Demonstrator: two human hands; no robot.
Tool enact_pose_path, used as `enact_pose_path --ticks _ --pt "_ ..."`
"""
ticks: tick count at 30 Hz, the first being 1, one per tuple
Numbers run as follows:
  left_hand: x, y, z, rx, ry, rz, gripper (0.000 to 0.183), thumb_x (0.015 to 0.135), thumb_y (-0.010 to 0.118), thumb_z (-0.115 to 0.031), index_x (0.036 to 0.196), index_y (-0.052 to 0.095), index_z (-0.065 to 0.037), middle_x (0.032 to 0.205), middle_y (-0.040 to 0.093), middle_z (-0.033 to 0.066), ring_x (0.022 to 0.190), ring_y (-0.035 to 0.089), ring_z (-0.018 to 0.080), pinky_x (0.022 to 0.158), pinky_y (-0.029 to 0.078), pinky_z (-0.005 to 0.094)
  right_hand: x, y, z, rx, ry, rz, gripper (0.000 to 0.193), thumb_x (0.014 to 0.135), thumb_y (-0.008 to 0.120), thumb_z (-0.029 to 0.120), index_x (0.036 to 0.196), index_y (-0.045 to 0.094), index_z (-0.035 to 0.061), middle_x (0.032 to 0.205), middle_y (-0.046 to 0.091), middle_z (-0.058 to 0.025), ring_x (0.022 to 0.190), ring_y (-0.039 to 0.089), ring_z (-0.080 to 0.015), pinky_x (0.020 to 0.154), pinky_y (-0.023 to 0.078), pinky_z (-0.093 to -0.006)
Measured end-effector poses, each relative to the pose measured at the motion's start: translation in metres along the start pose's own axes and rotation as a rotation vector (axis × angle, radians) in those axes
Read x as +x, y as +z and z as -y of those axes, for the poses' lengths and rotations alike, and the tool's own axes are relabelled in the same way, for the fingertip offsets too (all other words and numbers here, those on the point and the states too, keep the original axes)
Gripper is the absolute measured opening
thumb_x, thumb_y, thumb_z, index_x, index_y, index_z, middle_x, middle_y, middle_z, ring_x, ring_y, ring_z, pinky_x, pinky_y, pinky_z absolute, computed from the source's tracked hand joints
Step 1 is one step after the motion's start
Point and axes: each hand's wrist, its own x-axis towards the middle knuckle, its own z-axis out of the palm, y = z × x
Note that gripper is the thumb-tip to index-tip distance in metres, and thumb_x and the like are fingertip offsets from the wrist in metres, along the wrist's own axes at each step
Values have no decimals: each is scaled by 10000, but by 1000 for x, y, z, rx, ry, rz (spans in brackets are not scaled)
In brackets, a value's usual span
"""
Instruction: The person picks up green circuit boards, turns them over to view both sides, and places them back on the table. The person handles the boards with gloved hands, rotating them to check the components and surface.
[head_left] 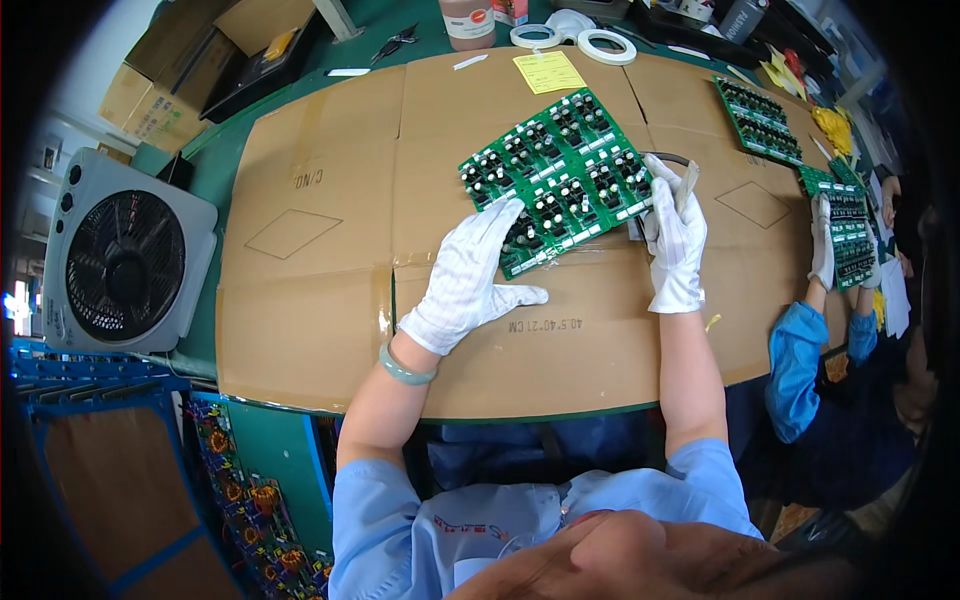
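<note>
A green circuit board [560,180] crowded with black and white components lies at a slant over the cardboard-covered bench. My left hand [465,270], in a white glove, has its fingers on the board's lower left edge, thumb stretched out to the right over the cardboard. At the board's right edge, my gloved right hand [677,240] is closed around a slim pale tool [688,178], its exact kind unclear. A dark curved cord [668,157] passes by the right fingers. What lies beneath that hand is mostly hidden.
Flattened cardboard [310,330] covers the bench. A grey box fan [125,255] stands left. Tape rolls [606,46], a jar [468,22], cutters [394,44] and a yellow paper [549,72] lie along the back. At right, a co-worker's gloved hands [822,245] hold another board [851,235].
</note>
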Motion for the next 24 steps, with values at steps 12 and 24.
enact_pose_path --ticks 12,24 --pt "10 -11 1 -144 -116 -146 666 677 762 -117 1272 475 -28 1253 530 162 1132 516 317 984 391 383 -16 19 31 281 -69 310 631 972 324 417 1394 247 -46 1403 353 -237 452 486 -109 355 350 -197" --pt "-1 -43 11 -546 -325 -385 404 711 736 -71 1091 615 -1 1142 607 136 1067 570 229 926 440 332 -14 14 19 299 65 348 599 954 425 386 1351 318 -49 1236 504 -263 525 574 -153 416 416 -201"
